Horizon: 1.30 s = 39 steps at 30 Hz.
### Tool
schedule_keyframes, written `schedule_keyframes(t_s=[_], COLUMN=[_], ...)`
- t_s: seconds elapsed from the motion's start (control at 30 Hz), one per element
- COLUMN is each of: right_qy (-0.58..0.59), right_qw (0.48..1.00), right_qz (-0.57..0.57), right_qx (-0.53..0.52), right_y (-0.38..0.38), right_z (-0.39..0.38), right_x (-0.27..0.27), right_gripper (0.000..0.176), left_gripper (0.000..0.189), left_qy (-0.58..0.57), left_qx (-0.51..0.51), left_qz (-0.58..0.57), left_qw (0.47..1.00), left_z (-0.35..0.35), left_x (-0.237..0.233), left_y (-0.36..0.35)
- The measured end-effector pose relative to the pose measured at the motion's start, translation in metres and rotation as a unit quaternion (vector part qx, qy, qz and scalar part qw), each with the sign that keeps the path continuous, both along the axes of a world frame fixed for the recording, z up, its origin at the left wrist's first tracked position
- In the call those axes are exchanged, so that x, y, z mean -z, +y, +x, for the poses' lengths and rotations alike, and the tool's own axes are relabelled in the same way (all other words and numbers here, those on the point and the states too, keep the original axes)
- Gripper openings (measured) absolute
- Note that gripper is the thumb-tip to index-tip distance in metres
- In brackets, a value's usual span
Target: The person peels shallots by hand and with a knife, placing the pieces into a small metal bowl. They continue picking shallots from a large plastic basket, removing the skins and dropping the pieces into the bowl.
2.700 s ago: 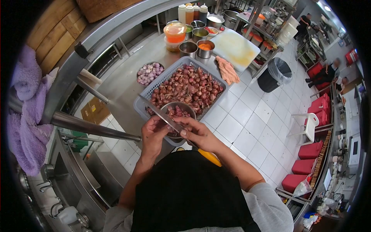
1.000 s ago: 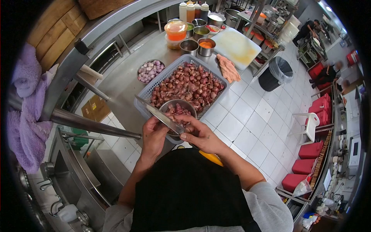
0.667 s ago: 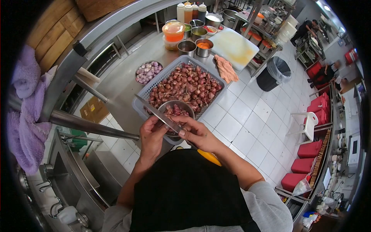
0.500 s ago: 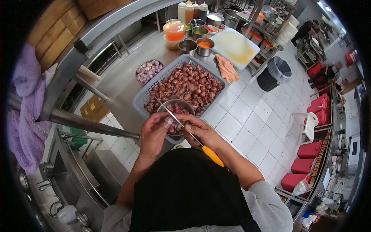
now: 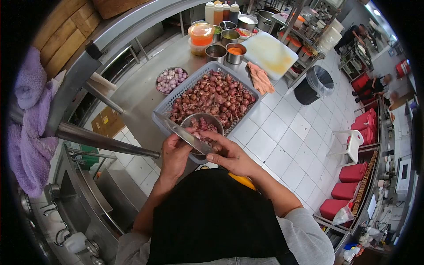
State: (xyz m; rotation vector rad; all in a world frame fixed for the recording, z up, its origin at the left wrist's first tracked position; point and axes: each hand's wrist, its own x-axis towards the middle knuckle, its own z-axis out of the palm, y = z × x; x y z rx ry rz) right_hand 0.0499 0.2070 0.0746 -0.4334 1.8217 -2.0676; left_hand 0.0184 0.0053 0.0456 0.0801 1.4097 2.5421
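My right hand (image 5: 234, 158) grips a knife (image 5: 185, 136) with a yellow handle. Its broad blade points up and left, across the front of my left hand (image 5: 176, 154). The left fingers are closed around a small shallot, which the blade now mostly hides. Both hands are over the near rim of a metal bowl (image 5: 218, 122) containing reddish skins and scraps. That bowl sits in the near end of a grey plastic basket (image 5: 160, 107) filled with unpeeled shallots (image 5: 216, 90). Left of the basket, a smaller metal bowl holds peeled shallots (image 5: 171, 80).
Behind the basket are metal containers (image 5: 216, 54), an orange-filled tub (image 5: 201, 34) and squeeze bottles (image 5: 218, 14). A cutting board (image 5: 269, 51) and orange cloth (image 5: 259, 78) lie to the right. A lined bin (image 5: 309, 86) stands on the floor. Other people work far right.
The knife has turned from edge-on to showing its blade face, and its tip has swung left. My right fingers have shifted forward along the blade, over the bowl.
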Motion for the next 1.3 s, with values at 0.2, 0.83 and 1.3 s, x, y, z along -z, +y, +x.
schedule_keyframes(t_s=[0.2,0.83,1.3], right_qy=[-0.005,-0.129,-0.151], right_qw=[1.0,0.986,0.986], right_qz=[0.025,-0.101,-0.073], right_qx=[-0.002,0.014,-0.022], right_y=[0.001,0.015,0.007], right_z=[-0.001,-0.009,0.002], right_x=[0.0,0.015,0.015], right_gripper=[0.057,0.046,0.055], left_gripper=[0.035,0.03,0.027], left_qy=[0.013,0.005,0.014], left_qx=[-0.001,0.037,0.021], left_qz=[-0.002,0.005,-0.098], left_qw=[1.0,0.999,0.995], left_z=[0.002,-0.002,-0.001], left_x=[-0.001,-0.002,0.007], left_y=[-0.002,-0.003,0.0])
